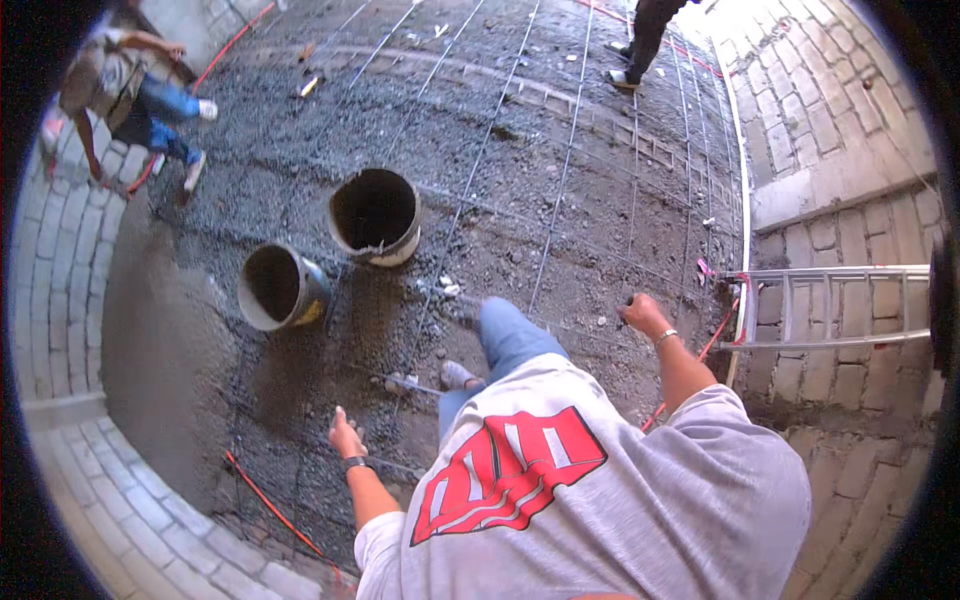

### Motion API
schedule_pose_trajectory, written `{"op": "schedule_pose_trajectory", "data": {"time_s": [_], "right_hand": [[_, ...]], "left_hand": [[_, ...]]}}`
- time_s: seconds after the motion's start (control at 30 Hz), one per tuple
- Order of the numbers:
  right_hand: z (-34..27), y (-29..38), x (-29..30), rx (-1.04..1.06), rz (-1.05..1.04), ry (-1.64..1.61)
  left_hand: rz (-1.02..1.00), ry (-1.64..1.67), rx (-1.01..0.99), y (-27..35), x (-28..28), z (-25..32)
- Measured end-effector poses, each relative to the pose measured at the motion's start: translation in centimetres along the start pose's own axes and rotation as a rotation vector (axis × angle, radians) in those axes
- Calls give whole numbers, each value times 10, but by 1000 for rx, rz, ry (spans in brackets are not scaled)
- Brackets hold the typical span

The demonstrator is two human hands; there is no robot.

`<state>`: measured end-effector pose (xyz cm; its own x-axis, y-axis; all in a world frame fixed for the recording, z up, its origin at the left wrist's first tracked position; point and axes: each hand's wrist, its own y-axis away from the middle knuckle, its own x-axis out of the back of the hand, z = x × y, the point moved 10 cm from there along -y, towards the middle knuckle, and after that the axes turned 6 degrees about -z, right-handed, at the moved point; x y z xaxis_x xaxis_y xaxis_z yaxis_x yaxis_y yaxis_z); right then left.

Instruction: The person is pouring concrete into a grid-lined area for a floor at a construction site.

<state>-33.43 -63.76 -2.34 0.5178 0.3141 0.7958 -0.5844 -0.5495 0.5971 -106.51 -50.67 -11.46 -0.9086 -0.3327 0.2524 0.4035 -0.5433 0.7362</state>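
Note:
My left hand [345,435], with a dark band at the wrist, hangs over the gravel floor with its fingers apart and nothing in it. My right hand [646,315] is held out to the other side, fingers curled. A small dark patch shows at its fingertips; whether that is a held thing or shadow I cannot tell. Ahead of me stand two buckets, both upright: a larger one [405,253] and a smaller one [309,289] with a yellow mark. Their insides look dark. Steel reinforcing bars [491,116] cross the gravel in a grid.
Smooth wet concrete [154,330] lies along the left block wall [56,300]. A person [124,90] bends at the far left; another person's leg [646,37] shows at the top. An aluminium ladder [829,307] leans at the right. Orange tubing [274,504] rises near the walls.

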Motion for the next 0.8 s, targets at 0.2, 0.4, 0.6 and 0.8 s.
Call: {"op": "schedule_pose_trajectory", "data": {"time_s": [0.2, 0.4, 0.6, 0.8], "right_hand": [[52, -22, 23, 117, 123, -142], [189, -46, 6, 38, 48, -298], [334, -19, -38, -277, -49, -542], [359, 5, -50, -173, 46, -274]], "left_hand": [[-104, -55, -158, 43, -78, 37], [-19, -410, -149, 63, -143, -58], [49, -572, -210, 119, -207, -71], [-11, -548, -368, 128, -240, -21]]}}
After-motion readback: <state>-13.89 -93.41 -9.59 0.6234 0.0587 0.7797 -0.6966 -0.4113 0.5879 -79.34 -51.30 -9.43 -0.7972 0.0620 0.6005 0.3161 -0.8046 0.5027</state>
